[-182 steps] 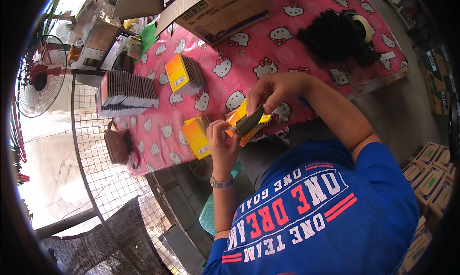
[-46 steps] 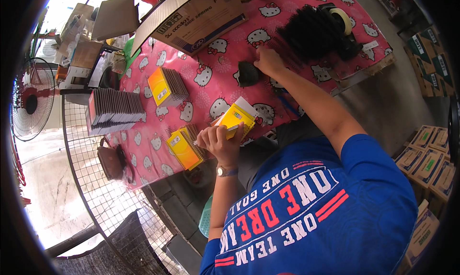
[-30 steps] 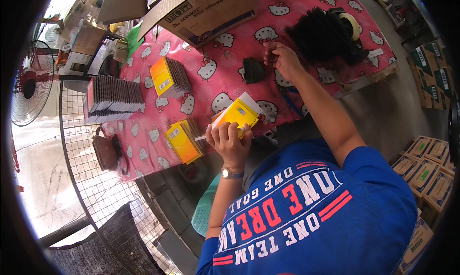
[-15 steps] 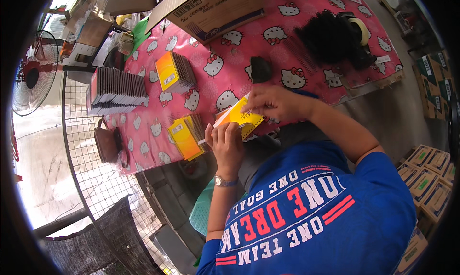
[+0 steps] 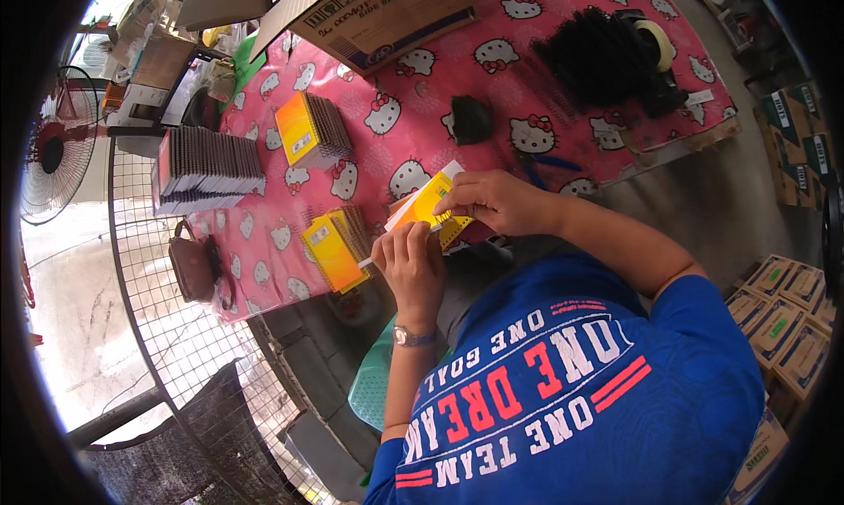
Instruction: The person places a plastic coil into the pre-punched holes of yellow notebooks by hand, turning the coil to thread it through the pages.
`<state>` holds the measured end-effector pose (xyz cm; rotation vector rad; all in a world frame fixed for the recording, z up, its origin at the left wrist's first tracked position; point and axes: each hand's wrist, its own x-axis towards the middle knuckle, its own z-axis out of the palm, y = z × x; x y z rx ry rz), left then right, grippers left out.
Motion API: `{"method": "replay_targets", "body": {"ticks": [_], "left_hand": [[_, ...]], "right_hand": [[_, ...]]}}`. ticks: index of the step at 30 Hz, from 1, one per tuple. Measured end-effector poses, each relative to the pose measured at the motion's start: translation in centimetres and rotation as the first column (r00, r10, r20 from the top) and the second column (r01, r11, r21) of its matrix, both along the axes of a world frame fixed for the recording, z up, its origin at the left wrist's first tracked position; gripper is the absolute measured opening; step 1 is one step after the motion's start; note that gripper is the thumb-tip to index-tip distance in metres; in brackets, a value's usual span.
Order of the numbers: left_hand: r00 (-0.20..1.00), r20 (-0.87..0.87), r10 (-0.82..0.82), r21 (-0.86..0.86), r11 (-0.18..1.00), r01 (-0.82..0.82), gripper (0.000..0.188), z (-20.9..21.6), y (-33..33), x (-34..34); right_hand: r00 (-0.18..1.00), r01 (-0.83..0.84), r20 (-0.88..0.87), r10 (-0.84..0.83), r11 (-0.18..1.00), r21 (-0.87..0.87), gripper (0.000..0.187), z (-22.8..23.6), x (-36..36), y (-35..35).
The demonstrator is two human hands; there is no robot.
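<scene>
At the near edge of the table, my left hand (image 5: 410, 257) is closed on the lower left end of a yellow notebook (image 5: 427, 208) with white pages. A thin white stick (image 5: 366, 262) pokes out from under its fingers. My right hand (image 5: 492, 201) reaches across from the right, its thumb and fingers pinched at the notebook's punched edge, where a dark wire coil (image 5: 445, 217) shows in part. Those fingertips cover much of the coil. Just left of my left hand lie several yellow spiral notebooks (image 5: 332, 252).
A stack of yellow notebooks (image 5: 297, 129) and a long row of dark-edged notebooks (image 5: 209, 167) stand at left. Behind is a cardboard box (image 5: 378, 21). A dark lump (image 5: 470, 120), blue-handled pliers (image 5: 556, 163) and a pile of black coils (image 5: 593, 61) lie on the pink cloth.
My right hand has lowered from above the notebook and its fingers have closed at the coil by the punched edge. My left hand keeps its hold. The view has shifted slightly.
</scene>
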<state>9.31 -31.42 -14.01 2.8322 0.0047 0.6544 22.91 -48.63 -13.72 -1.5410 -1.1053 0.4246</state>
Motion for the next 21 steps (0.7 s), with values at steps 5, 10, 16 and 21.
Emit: {"method": "replay_targets", "body": {"ticks": [5,10,16,21], "left_hand": [[1.000,-0.011,0.015,-0.020,1.000,-0.015,0.027,0.1,-0.1,0.2],[1.000,-0.012,-0.016,-0.001,1.000,0.016,0.035,0.0,-0.2,0.2],[0.999,-0.047,-0.011,0.048,0.999,0.013,0.034,0.4,-0.5,0.3],[0.997,-0.071,-0.019,0.049,0.999,0.023,0.028,0.7,-0.3,0.1]], "right_hand": [[0.995,-0.031,0.089,0.037,0.997,-0.068,0.023,0.5,-0.1,-0.3],[0.986,0.120,0.135,-0.099,0.981,-0.155,0.027,1.8,-1.4,0.0],[0.942,0.320,-0.031,-0.334,0.923,-0.213,0.039,-4.1,3.4,0.9],[0.845,0.530,0.320,-0.428,0.588,-0.611,0.041,-8.1,6.6,-0.2]]}}
